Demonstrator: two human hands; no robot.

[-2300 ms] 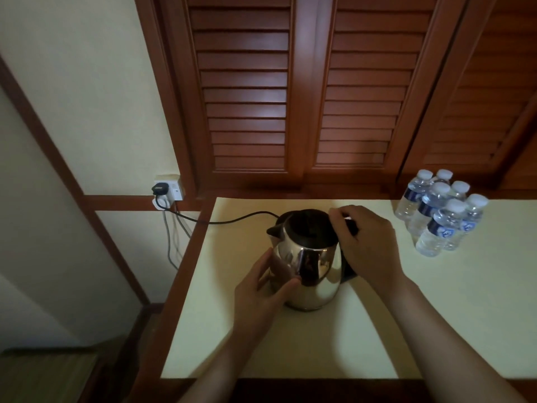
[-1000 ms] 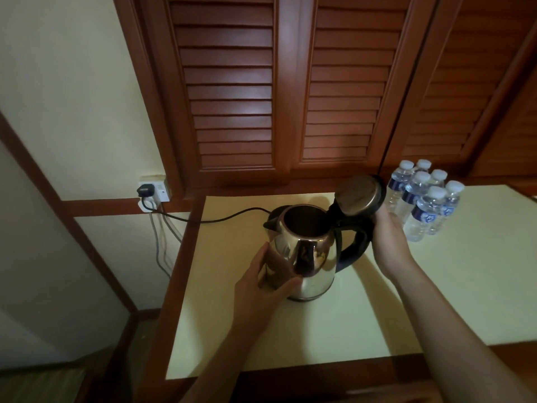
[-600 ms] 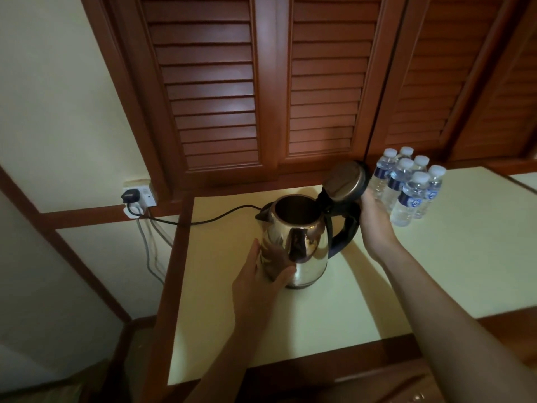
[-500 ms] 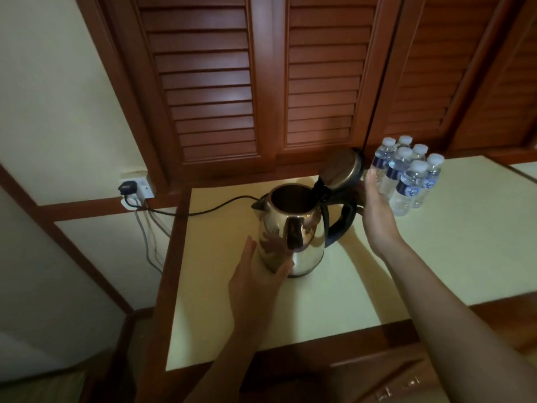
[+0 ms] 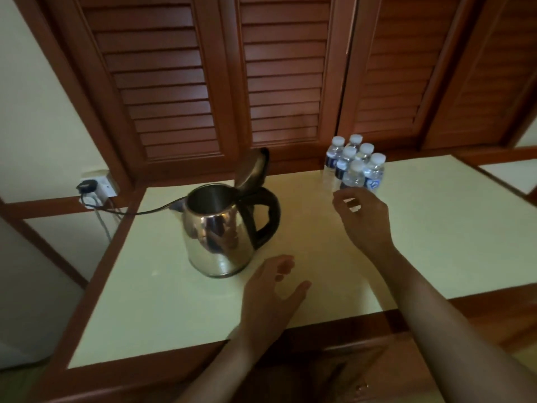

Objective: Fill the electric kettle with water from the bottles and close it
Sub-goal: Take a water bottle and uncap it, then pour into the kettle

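The kettle stands on the desk with its lid tipped up and back, so the top is open now. A moment ago both hands were busy with it: the left one was pressed on the shiny side and the right one was by the black handle. Now both have let go. The left hand is near the bottom of the kettle but not touching, fingers spread wide, holding nothing. The right hand has gone over to the bottles at the back of the desk. Its fingers are curled open like a cup, just in front of the nearest bottle (not gripping it yet).

So the opening part looks done. No water has gone in. The next job is probably to pick up one bottle and twist off its cap.
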